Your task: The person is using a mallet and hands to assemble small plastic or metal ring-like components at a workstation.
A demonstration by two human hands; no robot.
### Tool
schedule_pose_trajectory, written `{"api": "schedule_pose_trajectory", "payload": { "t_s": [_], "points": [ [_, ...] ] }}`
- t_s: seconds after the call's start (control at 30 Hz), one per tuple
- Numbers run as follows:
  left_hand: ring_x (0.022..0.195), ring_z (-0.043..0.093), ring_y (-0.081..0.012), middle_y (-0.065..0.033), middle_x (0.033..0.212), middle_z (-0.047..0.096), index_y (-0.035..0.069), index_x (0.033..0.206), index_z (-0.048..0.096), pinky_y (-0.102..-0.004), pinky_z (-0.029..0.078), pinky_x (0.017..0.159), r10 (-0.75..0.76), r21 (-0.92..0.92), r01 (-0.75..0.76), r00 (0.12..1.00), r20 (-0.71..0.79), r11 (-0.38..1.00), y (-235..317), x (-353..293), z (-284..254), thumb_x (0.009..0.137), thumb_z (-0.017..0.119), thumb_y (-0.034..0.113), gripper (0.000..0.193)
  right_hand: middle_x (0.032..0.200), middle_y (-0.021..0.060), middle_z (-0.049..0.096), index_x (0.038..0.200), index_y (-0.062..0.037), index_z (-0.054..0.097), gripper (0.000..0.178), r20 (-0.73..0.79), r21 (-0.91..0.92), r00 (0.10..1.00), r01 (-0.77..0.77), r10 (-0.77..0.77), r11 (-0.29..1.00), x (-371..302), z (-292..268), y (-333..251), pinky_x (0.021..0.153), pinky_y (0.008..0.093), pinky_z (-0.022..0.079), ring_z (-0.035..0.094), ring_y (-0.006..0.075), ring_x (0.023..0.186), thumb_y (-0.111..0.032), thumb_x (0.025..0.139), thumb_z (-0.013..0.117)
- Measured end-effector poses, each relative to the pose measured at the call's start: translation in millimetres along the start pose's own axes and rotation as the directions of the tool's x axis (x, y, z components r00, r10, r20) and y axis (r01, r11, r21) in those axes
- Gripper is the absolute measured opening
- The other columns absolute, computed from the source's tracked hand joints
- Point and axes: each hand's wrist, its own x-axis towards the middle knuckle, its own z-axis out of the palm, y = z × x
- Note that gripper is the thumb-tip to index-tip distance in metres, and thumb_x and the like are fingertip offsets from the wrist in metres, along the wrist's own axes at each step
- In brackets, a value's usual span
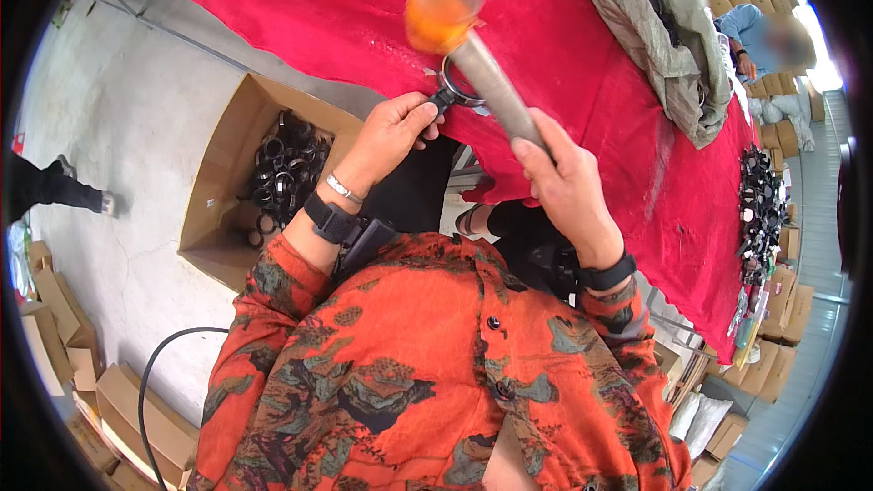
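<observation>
My left hand (393,135) is closed on the short stem of a black ring-shaped part (445,96), holding it at the near edge of a table covered in red cloth (318,18). Wrapped around the grey handle of a mallet (496,82) is my right hand (566,184). The mallet's orange head is raised over the cloth, above and beyond the ring, and is blurred. Its handle crosses in front of the ring's right side in this view. A cardboard box (211,168) below my left forearm holds many black ring parts (289,164).
A grey-green woven sack (659,45) lies on the far right of the table. More black parts (760,209) are heaped along its right edge. Another person (759,36) is at the back right, and a leg (59,186) shows at left. Cardboard boxes (136,409) stand at lower left.
</observation>
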Motion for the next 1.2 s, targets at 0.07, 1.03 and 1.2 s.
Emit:
{"api": "schedule_pose_trajectory", "payload": {
  "t_s": [0.07,1.03,1.2],
  "points": [
    [0.071,0.056,-0.0069,0.0013,0.076,0.061,0.004,0.09,0.063,-0.0228,0.047,0.064,0.008,-0.034,-0.009,1.0,-0.021,0.999,2,-2,0,0.099,0.051,0.025,0.025,0.075,0.0172,0.06,0.126,0.0007,0.053,0.039,-0.052,0.014,0.999,-0.004,0.004,1.0,-7,-3,-3,0.064,0.0331,0.048,0.059,0.0219,0.065,-0.019,0.093,0.063],
    [0.067,0.064,-0.0139,-0.0068,0.079,0.066,0.0,0.101,0.064,-0.0272,0.052,0.058,0.158,0.627,-0.224,0.974,0.16,0.746,133,242,54,0.09,0.062,0.028,0.03,0.07,0.0081,0.059,0.132,-0.0005,0.049,0.047,-0.239,0.238,0.903,-0.302,0.358,0.923,-80,-55,85,0.052,0.03,0.047,0.057,0.0124,0.056,-0.022,0.093,0.062],
    [0.087,0.068,-0.0321,-0.0193,0.089,0.068,-0.001,0.107,0.064,-0.0427,0.055,0.074,0.402,0.956,-0.27,0.893,0.203,0.117,95,345,94,0.085,0.066,0.032,0.039,0.072,0.0122,0.061,0.13,0.0,0.05,0.045,-0.21,0.248,0.897,-0.336,0.389,0.908,-77,-56,79,0.057,0.0317,0.048,0.061,0.0173,0.061,-0.022,0.093,0.063]
  ]
}}
